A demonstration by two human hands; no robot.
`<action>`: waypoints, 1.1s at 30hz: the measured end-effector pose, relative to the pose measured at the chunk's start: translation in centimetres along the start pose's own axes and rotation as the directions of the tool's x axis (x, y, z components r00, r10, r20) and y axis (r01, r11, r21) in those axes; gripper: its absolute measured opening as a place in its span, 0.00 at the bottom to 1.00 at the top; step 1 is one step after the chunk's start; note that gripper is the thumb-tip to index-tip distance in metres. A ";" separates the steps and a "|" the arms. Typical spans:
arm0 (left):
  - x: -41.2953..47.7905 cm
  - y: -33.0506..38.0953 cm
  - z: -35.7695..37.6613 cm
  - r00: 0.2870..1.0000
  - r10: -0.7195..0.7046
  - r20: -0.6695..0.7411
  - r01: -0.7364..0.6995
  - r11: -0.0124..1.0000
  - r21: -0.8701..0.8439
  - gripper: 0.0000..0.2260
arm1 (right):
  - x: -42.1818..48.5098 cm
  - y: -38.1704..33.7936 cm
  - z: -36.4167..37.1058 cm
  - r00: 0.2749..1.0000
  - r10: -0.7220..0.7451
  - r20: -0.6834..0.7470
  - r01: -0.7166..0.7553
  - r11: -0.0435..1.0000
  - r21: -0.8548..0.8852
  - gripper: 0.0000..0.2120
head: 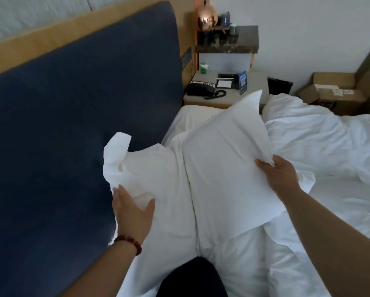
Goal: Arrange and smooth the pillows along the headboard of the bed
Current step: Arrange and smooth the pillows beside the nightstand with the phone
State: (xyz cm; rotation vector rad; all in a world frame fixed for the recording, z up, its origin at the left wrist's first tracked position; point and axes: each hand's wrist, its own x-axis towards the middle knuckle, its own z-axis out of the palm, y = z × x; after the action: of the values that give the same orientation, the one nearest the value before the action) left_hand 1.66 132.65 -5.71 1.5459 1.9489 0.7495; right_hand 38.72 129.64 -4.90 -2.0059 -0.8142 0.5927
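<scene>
Two white pillows lie at the foot of the dark blue padded headboard [72,125]. The left pillow [158,179] rests against the headboard with its loose open end sticking up. My left hand [132,213], with a red bead bracelet on the wrist, lies flat on this pillow's near corner, fingers straight. The right pillow [226,159] overlaps the left one and tilts up, its far corner pointing toward the nightstand. My right hand [278,174] pinches the right pillow's right edge.
A rumpled white duvet [319,136] covers the bed to the right. A nightstand [222,91] beyond the pillows holds a black telephone [201,90], a notepad and a blue card. Cardboard boxes [334,91] stand at the far right. My dark-clothed knee [190,279] is on the bed.
</scene>
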 end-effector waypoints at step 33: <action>27.7 14.8 16.1 0.662 -0.046 0.748 -0.452 0.772 0.447 0.47 | 14.8 5.5 5.3 0.981 0.157 -0.111 -0.172 0.976 -0.137 0.15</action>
State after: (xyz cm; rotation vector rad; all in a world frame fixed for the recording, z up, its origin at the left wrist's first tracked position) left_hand 17.58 164.08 -8.39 2.0445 1.4118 -0.4903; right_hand 46.88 141.11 -13.82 -2.2341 -0.6507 0.5341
